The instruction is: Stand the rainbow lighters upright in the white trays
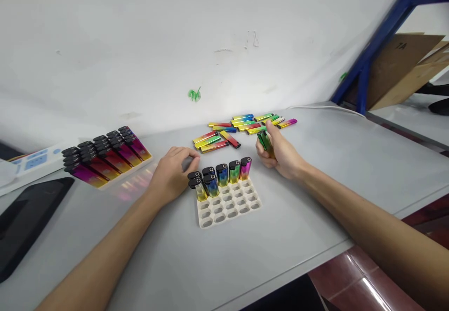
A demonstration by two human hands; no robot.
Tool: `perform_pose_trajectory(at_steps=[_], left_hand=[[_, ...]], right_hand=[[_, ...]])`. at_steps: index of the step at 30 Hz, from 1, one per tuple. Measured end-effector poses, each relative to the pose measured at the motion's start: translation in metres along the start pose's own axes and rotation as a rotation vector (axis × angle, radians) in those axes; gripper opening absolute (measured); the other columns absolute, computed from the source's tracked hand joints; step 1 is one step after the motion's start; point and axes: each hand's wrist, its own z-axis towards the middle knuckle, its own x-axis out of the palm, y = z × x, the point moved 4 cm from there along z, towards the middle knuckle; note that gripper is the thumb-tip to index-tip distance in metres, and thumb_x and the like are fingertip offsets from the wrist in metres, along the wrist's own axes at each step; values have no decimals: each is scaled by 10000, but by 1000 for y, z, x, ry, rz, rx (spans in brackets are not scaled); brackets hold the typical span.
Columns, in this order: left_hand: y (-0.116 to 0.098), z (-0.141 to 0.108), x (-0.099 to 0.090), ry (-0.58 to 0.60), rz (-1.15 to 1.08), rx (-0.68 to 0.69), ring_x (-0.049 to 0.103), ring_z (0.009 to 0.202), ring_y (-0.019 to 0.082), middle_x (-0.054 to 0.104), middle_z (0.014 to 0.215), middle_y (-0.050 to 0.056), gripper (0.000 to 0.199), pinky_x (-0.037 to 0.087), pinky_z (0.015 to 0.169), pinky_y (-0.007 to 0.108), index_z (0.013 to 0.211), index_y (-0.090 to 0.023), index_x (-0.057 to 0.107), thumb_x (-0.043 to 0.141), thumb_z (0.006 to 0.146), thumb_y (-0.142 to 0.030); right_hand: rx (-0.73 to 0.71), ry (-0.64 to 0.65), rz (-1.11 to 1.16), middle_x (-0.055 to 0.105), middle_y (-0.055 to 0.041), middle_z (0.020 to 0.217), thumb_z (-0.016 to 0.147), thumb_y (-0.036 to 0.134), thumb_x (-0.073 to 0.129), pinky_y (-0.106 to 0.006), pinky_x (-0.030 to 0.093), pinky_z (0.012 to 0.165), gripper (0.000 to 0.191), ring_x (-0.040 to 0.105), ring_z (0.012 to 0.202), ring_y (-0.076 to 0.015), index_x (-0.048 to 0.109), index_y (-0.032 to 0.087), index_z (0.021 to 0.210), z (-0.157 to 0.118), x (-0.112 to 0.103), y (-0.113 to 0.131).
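My right hand [280, 154] is closed round a green lighter [265, 143], held tilted above the table. My left hand [173, 173] rests on the table with fingers bent, a gap showing between thumb and forefinger and nothing visible in it. Just right of that hand lies a cream tray [229, 206] with rows of oval holes. Several lighters with black tops stand upright in its back row and far left holes, among them a blue lighter [222, 175] and a pink lighter [245, 169]. The front holes are bare.
Loose shiny lighters [247, 126] lie scattered near the wall. At the left stands a second tray packed with red and purple lighters [108, 159]. A black flat object [31, 222] lies at the left edge. Cardboard [403, 68] leans behind a blue frame [365, 77].
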Motion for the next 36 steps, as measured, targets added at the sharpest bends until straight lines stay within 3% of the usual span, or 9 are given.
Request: perform_pose_trajectory(at_steps=[8,16,22,25,30,33,36], left_hand=[[0,-1,0,22,-13,-8,608,999,255,703,937,52,219,484,870,396,905,-231,644,473,938,-362],[0,-2,1,19,-26,17,603,1006,255,702,953,57,217,476,881,401,907,-221,641,476,945,-356],[0,-2,2,23,-26,20,599,1004,254,701,958,57,211,479,877,401,911,-221,638,475,947,-351],[0,-2,2,22,-23,29,598,1000,250,698,958,55,205,479,877,397,916,-220,636,476,948,-344],[0,-2,1,31,-21,22,598,998,251,695,957,58,204,482,871,394,904,-218,633,478,949,-344],[-1,-2,2,38,-28,18,596,1015,251,696,986,58,191,479,881,397,905,-218,631,483,942,-332],[-1,-3,2,46,-40,15,588,1031,252,695,998,56,187,474,890,401,898,-222,627,481,941,-330]], right_hand=[[-16,-29,-1,257,46,457,952,453,361,-251,120,395,524,150,395,-75,337,220,484,2,-1,-3],[-19,-56,-13,267,54,464,946,574,418,-250,119,407,575,156,398,-65,354,213,502,-1,1,-2],[-49,-66,-14,264,49,445,965,483,364,-256,133,388,536,167,379,-75,341,225,496,2,-1,-3],[-35,-75,-14,290,53,465,964,540,378,-251,151,393,533,178,390,-75,381,221,537,2,-2,-4],[-73,-55,-42,455,24,605,925,681,441,-257,258,430,542,343,446,-91,561,200,705,1,-3,-2],[-154,-43,-116,569,-12,760,899,656,554,-278,423,589,477,518,633,-132,619,197,791,-1,-5,4],[-276,-23,-242,583,-9,803,866,597,663,-293,439,710,401,537,764,-152,629,202,809,-5,-9,15]])
